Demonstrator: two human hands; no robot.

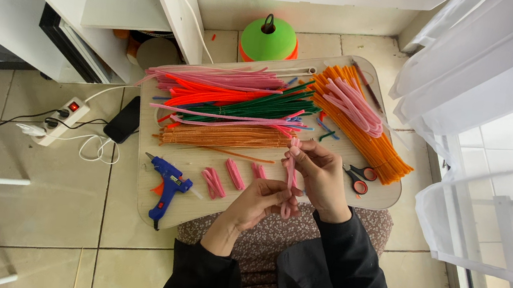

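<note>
Both your hands pinch the pink stems above the board's near edge: right hand high, left hand low. Bending appears under way; next, keep the strands aligned.

both arms are in long black sleeves, plain fabric with no logos or cuffs that stand out, loose enough to bunch into soft folds near the elbows. the sleeves stop just above the wrists, so the left hand and right hand are bare, no gloves, and no rings or watch that i can make out. lower down there's a brownish skirt with a tiny pale floral print.
</note>
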